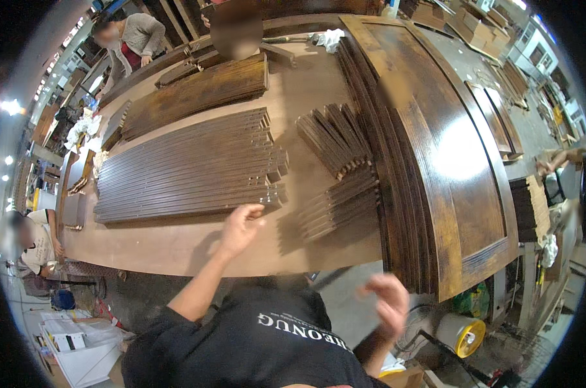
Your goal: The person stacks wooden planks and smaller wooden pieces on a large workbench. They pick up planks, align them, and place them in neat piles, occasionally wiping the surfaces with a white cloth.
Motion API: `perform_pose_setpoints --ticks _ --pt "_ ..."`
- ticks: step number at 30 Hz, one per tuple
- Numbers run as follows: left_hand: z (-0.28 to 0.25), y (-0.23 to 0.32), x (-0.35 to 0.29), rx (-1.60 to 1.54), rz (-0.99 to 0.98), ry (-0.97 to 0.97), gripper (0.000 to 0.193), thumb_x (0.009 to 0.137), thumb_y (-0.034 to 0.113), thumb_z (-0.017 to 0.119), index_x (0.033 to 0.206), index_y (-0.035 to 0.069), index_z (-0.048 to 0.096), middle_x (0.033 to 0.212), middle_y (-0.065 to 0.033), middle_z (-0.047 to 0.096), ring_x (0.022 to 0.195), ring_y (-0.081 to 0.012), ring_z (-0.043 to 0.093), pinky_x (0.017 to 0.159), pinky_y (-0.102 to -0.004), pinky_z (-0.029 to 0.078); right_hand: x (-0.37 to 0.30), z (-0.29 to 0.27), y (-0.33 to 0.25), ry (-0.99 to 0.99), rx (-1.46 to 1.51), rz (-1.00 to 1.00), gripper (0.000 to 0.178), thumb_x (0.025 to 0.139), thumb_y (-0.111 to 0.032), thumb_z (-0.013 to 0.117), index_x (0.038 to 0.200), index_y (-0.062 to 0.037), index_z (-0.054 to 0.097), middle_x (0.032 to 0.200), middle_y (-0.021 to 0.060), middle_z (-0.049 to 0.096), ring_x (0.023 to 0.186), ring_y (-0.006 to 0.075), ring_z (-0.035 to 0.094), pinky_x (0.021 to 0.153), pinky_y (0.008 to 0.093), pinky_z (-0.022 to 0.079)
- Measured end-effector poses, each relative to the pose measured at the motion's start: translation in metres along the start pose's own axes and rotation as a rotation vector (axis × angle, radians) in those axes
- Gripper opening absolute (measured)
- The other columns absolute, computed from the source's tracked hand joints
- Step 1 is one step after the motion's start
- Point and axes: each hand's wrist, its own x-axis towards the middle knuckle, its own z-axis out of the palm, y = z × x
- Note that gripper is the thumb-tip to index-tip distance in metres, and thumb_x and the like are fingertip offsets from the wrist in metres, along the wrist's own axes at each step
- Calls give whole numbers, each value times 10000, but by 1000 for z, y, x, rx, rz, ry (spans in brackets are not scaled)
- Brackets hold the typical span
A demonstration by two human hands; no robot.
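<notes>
My left hand (pixel 241 229) is closed, with its fingers curled together beside the near right corner of a row of long dark-brown wooden strips (pixel 183 168). Whatever its fingertips may hold is too small to make out. My right hand (pixel 390 302) is raised just off the table's near edge, slightly blurred, its fingers loosely bent and apart with nothing visible in them. Right of the strips lie two bundles of short brown wooden pieces, a fanned upper bundle (pixel 335 139) and a lower bundle (pixel 341 204).
A stack of large framed brown panels (pixel 442 155) fills the table's right side. Wide brown boards (pixel 196 94) lie beyond the strips on the table (pixel 157 249). People stand at the far left (pixel 137 39) and left edge (pixel 40 242). A yellow-rimmed bucket (pixel 467 337) is below right.
</notes>
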Motion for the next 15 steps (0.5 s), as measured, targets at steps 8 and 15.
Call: perform_pose_setpoints --ticks 8,15 --pt "109 -35 6 320 634 -85 774 796 467 615 1406 156 255 1244 -237 507 850 -369 620 779 -463 498 46 56 110 153 -605 62 298 782 -86 662 1062 -10 592 936 76 625 833 148 588 764 285 481" --pt "52 -20 -11 236 478 -307 866 719 214 707 1425 171 207 1224 -207 518 814 -380 633 629 -441 554 53 77 177 844 -907 -13 634 833 -180 643 1360 -78 305 1292 147 355 1139 272 420 950 419 364"
